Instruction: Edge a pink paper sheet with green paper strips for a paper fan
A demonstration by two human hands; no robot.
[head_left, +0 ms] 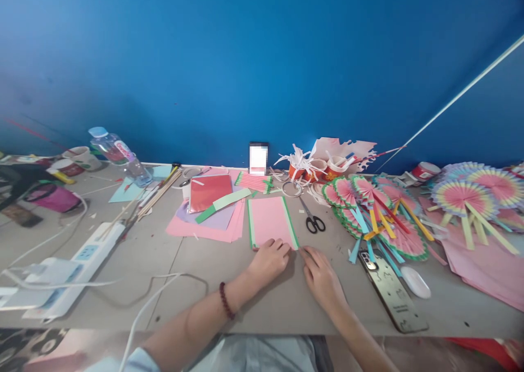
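A pink paper sheet (268,219) with green strips along its left and right edges lies flat on the grey table. My left hand (271,261) rests on its near edge, fingers curled down against the paper; whether they pinch the edge is hard to tell. At the sheet's near right corner is my right hand (322,276), its fingers close together and the fingertips by the green strip. Anything between those fingertips is too small to make out. Black-handled scissors (315,223) lie just right of the sheet.
Left of the sheet are stacked papers (210,194), a leaning bottle (123,156) and a power strip (77,271). Folded paper fans (370,202), a patterned phone (393,290) and a white case (416,282) lie right. A small screen (258,159) stands against the blue wall.
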